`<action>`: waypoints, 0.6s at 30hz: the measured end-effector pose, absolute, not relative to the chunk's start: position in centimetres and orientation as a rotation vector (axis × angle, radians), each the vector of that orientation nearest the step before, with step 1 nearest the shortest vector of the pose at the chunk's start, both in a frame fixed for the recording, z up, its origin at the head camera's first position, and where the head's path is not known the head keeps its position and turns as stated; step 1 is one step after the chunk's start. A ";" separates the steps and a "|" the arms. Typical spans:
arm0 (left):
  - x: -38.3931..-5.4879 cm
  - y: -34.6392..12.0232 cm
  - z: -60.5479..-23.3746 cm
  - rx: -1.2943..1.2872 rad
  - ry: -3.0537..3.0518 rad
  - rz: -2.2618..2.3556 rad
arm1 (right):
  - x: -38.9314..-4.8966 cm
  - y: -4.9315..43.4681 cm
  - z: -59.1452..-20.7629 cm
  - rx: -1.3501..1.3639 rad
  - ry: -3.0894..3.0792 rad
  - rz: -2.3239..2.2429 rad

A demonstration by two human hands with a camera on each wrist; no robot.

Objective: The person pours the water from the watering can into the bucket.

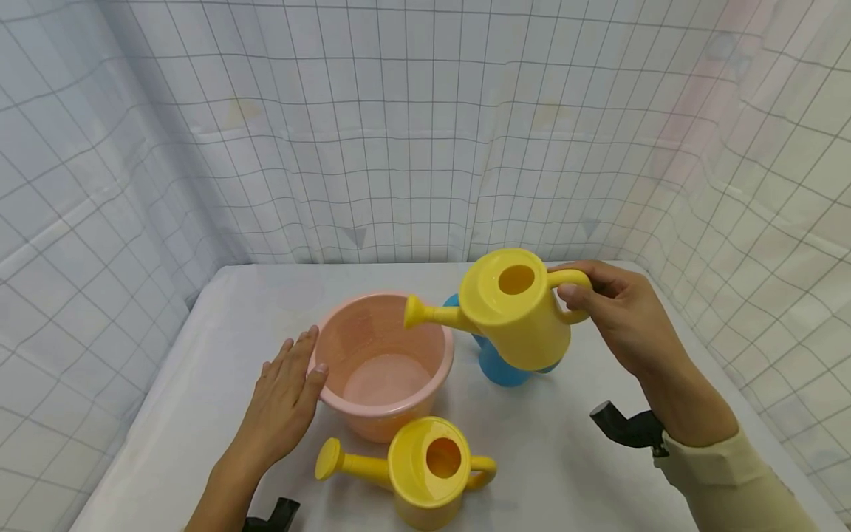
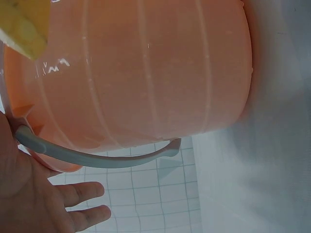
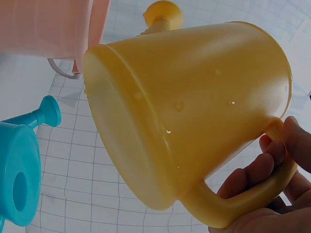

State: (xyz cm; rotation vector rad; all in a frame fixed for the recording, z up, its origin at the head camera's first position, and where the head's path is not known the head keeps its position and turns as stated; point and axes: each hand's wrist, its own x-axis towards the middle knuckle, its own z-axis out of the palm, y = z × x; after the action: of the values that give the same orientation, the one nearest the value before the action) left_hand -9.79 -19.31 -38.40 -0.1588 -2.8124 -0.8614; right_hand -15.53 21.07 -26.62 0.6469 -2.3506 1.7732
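My right hand (image 1: 621, 314) grips the handle of a yellow watering can (image 1: 532, 325), held in the air with its spout reaching over the right rim of a pink bucket (image 1: 392, 406). In the right wrist view, fingers and thumb wrap the handle, and small drops cling to the yellow can (image 3: 194, 102). My left hand (image 1: 286, 399) lies along the bucket's left rim with extended fingers. The left wrist view shows that hand (image 2: 43, 194) beside the bucket's grey handle (image 2: 107, 160), which hangs down the wall. Inside the bucket, the bottom is visible; whether it holds water I cannot tell.
A second yellow watering can (image 1: 428, 473) stands in front of the bucket, spout pointing left. Behind the raised can, a blue watering can (image 1: 505, 369) is partly hidden; the right wrist view shows its spout (image 3: 48, 111). White gridded curtains (image 1: 425, 148) surround the white table (image 1: 199, 355).
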 end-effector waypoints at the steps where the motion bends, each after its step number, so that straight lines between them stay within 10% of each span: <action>1: -9.8 -19.3 -38.4 -0.160 -2.812 -0.862 | -15.6 21.0 -26.5 0.650 -2.349 1.774; 18: -9.8 -19.3 -38.5 -0.151 -2.822 -0.859 | -16.6 20.5 -25.2 0.692 -2.436 1.670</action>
State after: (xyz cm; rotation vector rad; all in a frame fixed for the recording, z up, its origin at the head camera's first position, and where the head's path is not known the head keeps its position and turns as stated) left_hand -9.76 -19.31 -38.45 -0.1508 -2.8223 -0.8593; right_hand -16.56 20.53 -25.21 0.6921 -2.4358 1.6697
